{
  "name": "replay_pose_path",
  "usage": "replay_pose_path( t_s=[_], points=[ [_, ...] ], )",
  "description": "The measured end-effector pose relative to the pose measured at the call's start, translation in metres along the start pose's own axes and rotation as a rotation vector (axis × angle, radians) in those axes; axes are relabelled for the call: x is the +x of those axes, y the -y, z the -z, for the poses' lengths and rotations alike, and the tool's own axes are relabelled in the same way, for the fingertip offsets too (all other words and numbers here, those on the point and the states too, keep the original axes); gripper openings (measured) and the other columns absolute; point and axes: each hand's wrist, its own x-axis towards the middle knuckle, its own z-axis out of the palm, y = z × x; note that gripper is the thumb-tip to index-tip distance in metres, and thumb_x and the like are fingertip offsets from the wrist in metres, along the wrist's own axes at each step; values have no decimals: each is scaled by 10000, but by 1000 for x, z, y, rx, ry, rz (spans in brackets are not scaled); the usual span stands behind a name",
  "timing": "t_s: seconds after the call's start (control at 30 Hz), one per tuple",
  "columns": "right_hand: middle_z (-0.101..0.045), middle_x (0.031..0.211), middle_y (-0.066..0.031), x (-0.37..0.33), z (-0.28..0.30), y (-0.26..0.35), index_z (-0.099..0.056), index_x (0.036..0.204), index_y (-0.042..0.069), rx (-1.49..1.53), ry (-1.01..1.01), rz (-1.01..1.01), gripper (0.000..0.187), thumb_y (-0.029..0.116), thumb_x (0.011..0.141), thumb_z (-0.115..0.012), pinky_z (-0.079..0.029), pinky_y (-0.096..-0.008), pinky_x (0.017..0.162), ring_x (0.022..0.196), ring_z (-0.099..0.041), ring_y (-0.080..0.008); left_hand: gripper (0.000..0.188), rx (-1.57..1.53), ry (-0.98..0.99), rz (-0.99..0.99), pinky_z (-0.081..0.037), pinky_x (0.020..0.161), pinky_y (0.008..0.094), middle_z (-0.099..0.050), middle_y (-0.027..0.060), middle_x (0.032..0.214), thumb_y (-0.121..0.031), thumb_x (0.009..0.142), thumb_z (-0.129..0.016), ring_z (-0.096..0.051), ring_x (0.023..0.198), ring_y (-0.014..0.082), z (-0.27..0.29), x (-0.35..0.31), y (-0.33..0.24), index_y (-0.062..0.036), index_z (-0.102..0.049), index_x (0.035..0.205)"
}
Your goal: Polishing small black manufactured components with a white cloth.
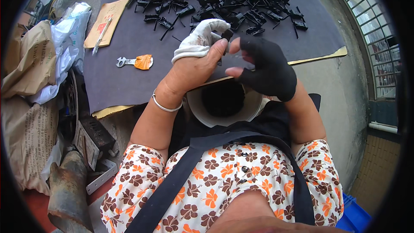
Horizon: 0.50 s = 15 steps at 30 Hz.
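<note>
My left hand (200, 45), in a white glove that leaves the thumb bare, is closed on a small black part (226, 37) above the table's near edge. Part of that piece is hidden by the fingers and thumb. Just to the right is my right hand (267, 67), wearing a black fingerless glove. Its thumb and fingers are apart, slightly blurred, with nothing seen in them; the fingertips come close to the black part. Below both hands stands a white bucket (196, 105), with a dark mass inside that I cannot make out.
Many black parts with thin rods (254, 17) are heaped across the far side of the dark table (129, 86). A wrench (125, 62) with orange wrapping and a cardboard sheet (116, 11) bearing a pen (102, 34) lie at left. Paper sacks (30, 138) stand beyond the table's left edge.
</note>
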Motion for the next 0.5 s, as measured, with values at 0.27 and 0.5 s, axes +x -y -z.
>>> replay_pose_path(
  t_s=[0.27, 0.5],
  points=[
    [-579, 688, -72, 2, -15, -12, -572, 806, 37, 26, -326, -232, 136, 93, 762, -687, -455, -274, 580, 608, -554, -151, 275, -184, 80, 43, -438, 687, 219, -563, 64, 934, -72, 851, -551, -498, 780, 73, -5, -5, -1, -9, -455, 1101],
    [-607, 720, -64, 1, -3, -15, -611, 893, 5, 214, -80, -357, 167, 164, 870, -567, -447, -263, 630, 659, -551, -109, 381, -125, 8, -36, -379, 530, 165, -556, 38, 944, -32, 862, -546, -478, 681, 34, -10, -5, -1, -16, -421, 1221]
  ],
)
